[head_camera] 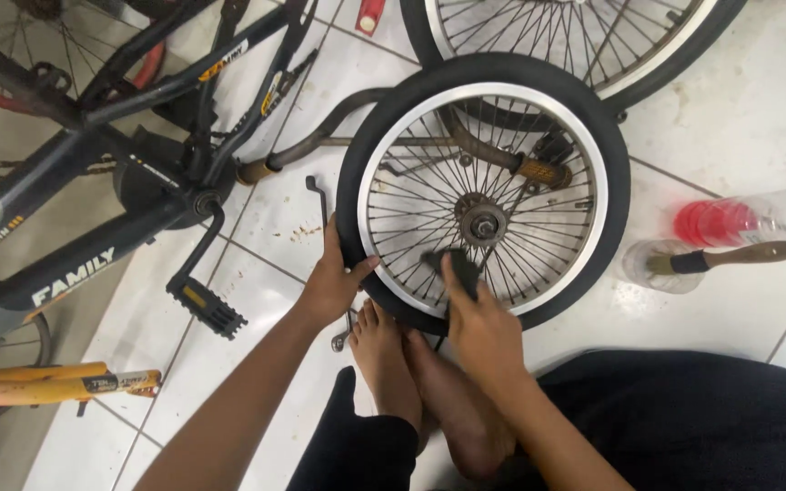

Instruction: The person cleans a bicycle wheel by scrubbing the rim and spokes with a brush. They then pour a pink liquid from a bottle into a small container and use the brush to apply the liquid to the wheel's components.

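- Head view: a small bicycle wheel (484, 205) with black tyre and silver rim stands on the white tiled floor (730, 127), propped against the person's bare feet (411, 364).
- The left hand (334, 282) has its grip clamped on the tyre at the wheel's lower left edge.
- The right hand (479, 323) has its grip closed on a dark cloth (457, 268) pressed against the spokes below the hub (484, 221).
- A bicycle frame (93, 182) lies to the left, its pedal (206, 307) near the left forearm.
- A brush (730, 257) rests across a clear cup (661, 265) at right, beside a plastic bottle (757, 218) holding red liquid.
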